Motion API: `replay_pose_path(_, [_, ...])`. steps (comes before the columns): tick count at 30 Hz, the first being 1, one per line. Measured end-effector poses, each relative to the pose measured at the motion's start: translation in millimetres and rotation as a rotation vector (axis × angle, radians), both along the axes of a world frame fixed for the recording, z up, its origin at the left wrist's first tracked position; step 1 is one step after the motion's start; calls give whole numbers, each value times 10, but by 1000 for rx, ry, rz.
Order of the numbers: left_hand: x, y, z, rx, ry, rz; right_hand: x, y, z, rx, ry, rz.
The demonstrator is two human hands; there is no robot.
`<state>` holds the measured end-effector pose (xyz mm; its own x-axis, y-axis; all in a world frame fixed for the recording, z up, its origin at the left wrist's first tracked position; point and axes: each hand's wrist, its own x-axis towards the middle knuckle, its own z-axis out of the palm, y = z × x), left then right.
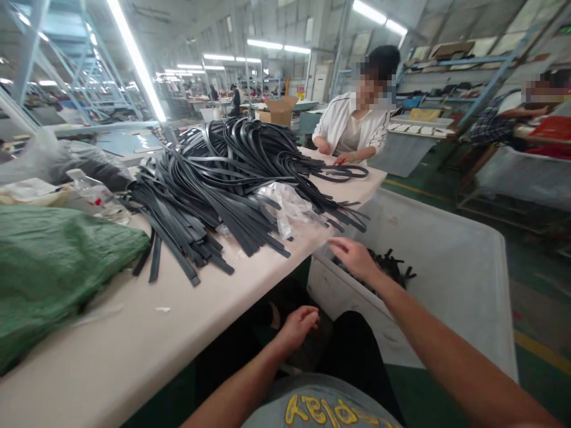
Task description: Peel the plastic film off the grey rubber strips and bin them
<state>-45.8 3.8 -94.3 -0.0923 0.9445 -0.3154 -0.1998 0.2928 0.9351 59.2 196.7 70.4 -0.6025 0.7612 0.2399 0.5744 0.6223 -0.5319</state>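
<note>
Over my lap, beside the table's front edge, is my left hand (301,326). Its fingers are curled together, and whatever may lie between them is too small to make out. My right hand (354,257) reaches over the near rim of a white plastic bin (455,238), fingers stretched out toward the table corner, with nothing visible in it. A large heap of flat black straps (214,178) covers the table (111,351), some looped, with many cut ends pointing toward me. Short black pieces (392,267) lie inside the bin, partly hidden behind my right forearm.
Crumpled clear plastic (288,208) lies among the straps. A green woven sack (57,267) and a clear plastic bottle (89,187) are at the left. Across the table a co-worker in a white jacket (330,119) has both hands near some strap loops (343,172).
</note>
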Motion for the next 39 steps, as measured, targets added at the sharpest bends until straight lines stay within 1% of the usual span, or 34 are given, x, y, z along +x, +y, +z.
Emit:
replay_pose_path(2, [-25, -5, 24, 11, -19, 19, -455, -97, -99, -64, -37, 52])
replay_pose_path(3, [-45, -9, 42, 20, -35, 35, -642, -121, -127, -75, -50, 56])
replay_pose_path(5, [-97, -20, 98, 51, -69, 90, -930, -144, -143, -85, -61, 30])
replay_pose_path(7, [-160, -25, 189, 87, -93, 157, -1114, -154, -122, -50, -39, -35])
replay_pose_path(9, [-225, -21, 322, 130, -98, 217, -1229, -166, -92, 2, -3, -97])
replay_pose_path(11, [-287, -11, 495, 187, -98, 264, -1302, -176, -72, 25, 21, -119])
replay_pose_path(13, [-354, -6, 688, 258, -81, 304, -1340, -180, -59, 8, 38, -101])
replay_pose_path(15, [-439, -11, 870, 323, -29, 326, -1332, -181, -43, -30, 79, -56])
replay_pose_path(18, [-634, -1, 1089, 387, 112, 352, -1236, -199, 3, -112, 198, 36])
replay_pose_path(21, [-909, 126, 1296, 453, 277, 438, -1103, -236, 58, -197, 346, 90])
replay_pose_path(23, [-1112, 328, 1480, 518, 443, 526, -1034, -261, 87, -244, 440, 100])
replay_pose_path(25, [-1305, 627, 1701, 603, 686, 586, -983, -282, 110, -281, 521, 97])
replay_pose_path(26, [-1391, 805, 1812, 642, 825, 586, -959, -291, 118, -270, 559, 97])
replay_pose_path(27, [-1470, 992, 1913, 659, 965, 568, -935, -299, 124, -227, 590, 102])
replay_pose_path(29, [-1598, 1365, 2060, 603, 1211, 495, -874, -314, 122, -67, 623, 128])
replay_pose_path(31, [-1690, 1685, 2113, 486, 1385, 399, -791, -333, 95, 92, 626, 162])
replay_pose_path(32, [-1726, 1810, 2107, 434, 1453, 345, -740, -345, 72, 123, 624, 172])
replay_pose_path(33, [-1757, 1909, 2086, 393, 1512, 285, -683, -359, 44, 114, 627, 177])
replay_pose_path(34, [-1787, 1981, 2056, 365, 1561, 225, -620, -375, 15, 76, 632, 175])
replay_pose_path(36, [-1842, 2056, 1992, 329, 1626, 136, -474, -408, -39, -69, 646, 155])
replay_pose_path(38, [-1895, 2068, 1942, 290, 1658, 91, -309, -436, -70, -223, 677, 142])
replay_pose_path(39, [-1920, 2062, 1922, 269, 1666, 77, -221, -450, -75, -274, 695, 144])
